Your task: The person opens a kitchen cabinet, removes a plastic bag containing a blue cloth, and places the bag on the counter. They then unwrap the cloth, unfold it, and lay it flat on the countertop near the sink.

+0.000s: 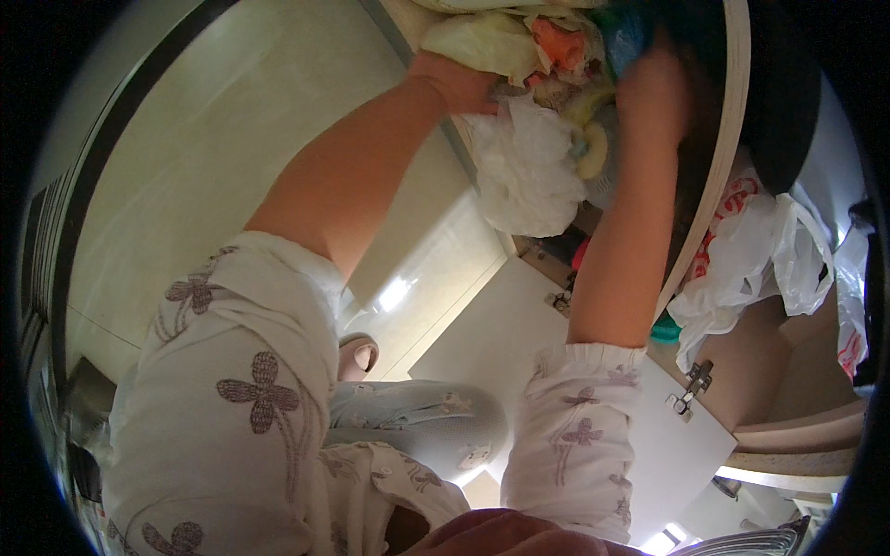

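"What could go wrong?"
"The white plastic bag (528, 176) could be torn if it were snagged on the metal hinge (559, 302) below, and neighbouring things could be dislodged if the crowded pile were tugged."
"How are the hands placed?"
"The left hand (466, 90) is set at the bag's upper edge; its fingers are partly hidden. The right hand (654, 91) is blurred beside a blue plastic bag (624, 39). Neither opening nor grip can be told."
"And the white bag?"
"Crumpled, translucent and bulging, it is seen between the forearms at the cabinet (735, 102) opening."
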{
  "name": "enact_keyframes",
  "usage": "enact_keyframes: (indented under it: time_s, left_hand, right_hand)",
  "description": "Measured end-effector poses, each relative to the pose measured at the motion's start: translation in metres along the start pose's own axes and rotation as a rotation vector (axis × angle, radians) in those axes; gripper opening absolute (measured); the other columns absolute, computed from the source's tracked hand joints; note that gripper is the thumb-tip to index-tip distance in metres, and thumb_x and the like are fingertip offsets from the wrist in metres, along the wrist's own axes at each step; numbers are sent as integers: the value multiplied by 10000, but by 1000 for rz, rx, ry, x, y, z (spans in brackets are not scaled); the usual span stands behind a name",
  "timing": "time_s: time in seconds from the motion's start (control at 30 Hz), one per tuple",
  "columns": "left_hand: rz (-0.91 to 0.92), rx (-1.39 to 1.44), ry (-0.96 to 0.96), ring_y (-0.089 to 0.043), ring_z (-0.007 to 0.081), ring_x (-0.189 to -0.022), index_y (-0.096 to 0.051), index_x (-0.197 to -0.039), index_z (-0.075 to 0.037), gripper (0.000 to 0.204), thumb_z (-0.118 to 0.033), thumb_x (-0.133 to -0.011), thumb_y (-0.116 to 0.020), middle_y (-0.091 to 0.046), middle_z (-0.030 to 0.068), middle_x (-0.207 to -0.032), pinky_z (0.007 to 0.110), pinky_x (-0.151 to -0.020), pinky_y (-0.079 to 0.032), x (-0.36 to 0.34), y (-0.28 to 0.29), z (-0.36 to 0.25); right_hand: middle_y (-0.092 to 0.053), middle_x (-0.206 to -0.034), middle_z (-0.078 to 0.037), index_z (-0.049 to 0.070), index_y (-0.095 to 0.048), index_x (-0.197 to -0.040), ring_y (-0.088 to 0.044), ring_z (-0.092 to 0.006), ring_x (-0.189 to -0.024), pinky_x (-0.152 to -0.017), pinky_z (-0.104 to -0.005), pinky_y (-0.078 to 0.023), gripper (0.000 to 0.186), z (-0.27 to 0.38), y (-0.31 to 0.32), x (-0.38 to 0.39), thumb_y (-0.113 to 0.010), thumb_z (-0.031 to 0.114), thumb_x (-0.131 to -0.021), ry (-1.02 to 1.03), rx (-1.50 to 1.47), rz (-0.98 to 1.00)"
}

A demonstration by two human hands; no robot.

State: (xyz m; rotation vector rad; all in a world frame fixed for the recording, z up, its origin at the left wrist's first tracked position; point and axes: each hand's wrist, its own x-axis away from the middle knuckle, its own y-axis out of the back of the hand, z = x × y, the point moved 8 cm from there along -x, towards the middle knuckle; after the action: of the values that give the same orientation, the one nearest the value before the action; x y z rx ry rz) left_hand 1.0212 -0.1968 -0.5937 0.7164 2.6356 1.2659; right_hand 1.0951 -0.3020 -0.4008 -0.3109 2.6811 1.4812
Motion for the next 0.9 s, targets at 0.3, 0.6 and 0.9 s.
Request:
enact_keyframes:
  time_s: [0.3,0.6,0.9]
  left_hand:
    - [-19,22,16,-424,258,-1312,-489,-1347,-296,655,-569,-771,-641,-447,5,-1424,389,-1050,-408,-4,-2,3]
    - [-100,59,6,-460,276,-1273,-507,-1324,-247,657,-550,-758,-646,-487,34,-1380,404,-1030,-417,-2,3,4]
    - [-45,32,0,-416,270,-1315,-469,-1369,-274,673,-549,-777,-631,-439,30,-1434,394,-1052,-400,-1,-4,5]
  right_hand:
    - [-603,-1176,-218,25,-635,-1125,-594,-350,-1070,-903,-438,-477,385,-24,-38,-96,-526,331,-919,-19,-69,4]
    - [-647,-1087,-214,14,-663,-1056,-627,-364,-1002,-871,-442,-491,370,-16,-43,-100,-500,318,-924,-198,-102,-70]
    - [-687,-1001,-193,20,-688,-1010,-659,-364,-922,-831,-451,-505,408,-18,-81,-120,-472,355,-926,-186,-97,-18]
